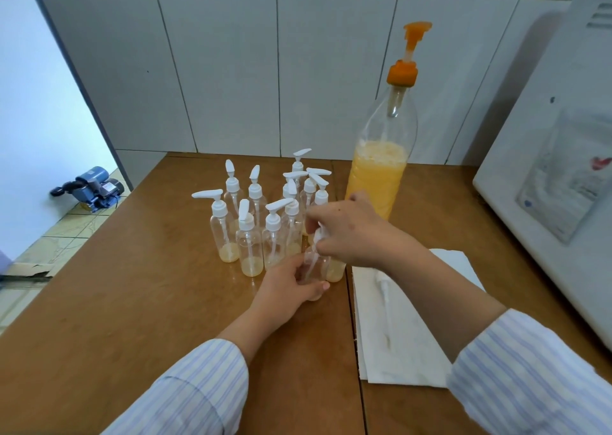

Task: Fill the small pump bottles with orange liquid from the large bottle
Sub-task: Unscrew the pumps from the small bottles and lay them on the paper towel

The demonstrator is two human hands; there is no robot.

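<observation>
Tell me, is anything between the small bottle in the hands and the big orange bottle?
Nothing visible blocks it. The held small bottle sits just in front of the large bottle; the other pump bottles cluster to its left.

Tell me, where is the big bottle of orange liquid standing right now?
In the head view, the large bottle stands upright on the wooden table, toward the back right near the tiled wall, just right of the cluster of small pump bottles.

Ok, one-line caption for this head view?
Left hand holds a small bottle while the right hand grips its pump top, beside the cluster and the large bottle.
</observation>
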